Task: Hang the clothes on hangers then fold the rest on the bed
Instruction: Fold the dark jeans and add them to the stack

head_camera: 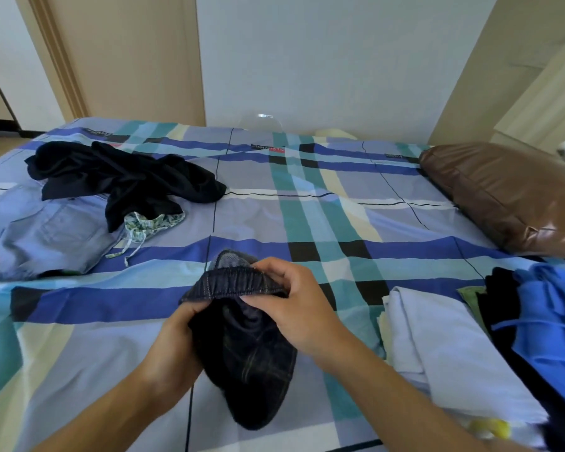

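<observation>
The bed [274, 207] fills most of the view and is covered with a blue, teal and cream plaid sheet. A brown pillow [509, 194] lies at its far right edge. A folded pale-blue stack [454, 353] sits at the near right, with a bright blue garment [552, 321] just beside it on the right. At the far left, a crumpled black garment [121, 177] partly overlaps a light-blue shirt [46, 236] that lies flat. The dark plaid shorts [252, 353] are held up at near centre, waistband uppermost. The left hand [173, 344] grips the left end of the waistband with curled fingers. The right hand [294, 305] pinches the right end between thumb and fingers. A small floral item [150, 223] with ties lies against the black garment's near edge.
</observation>
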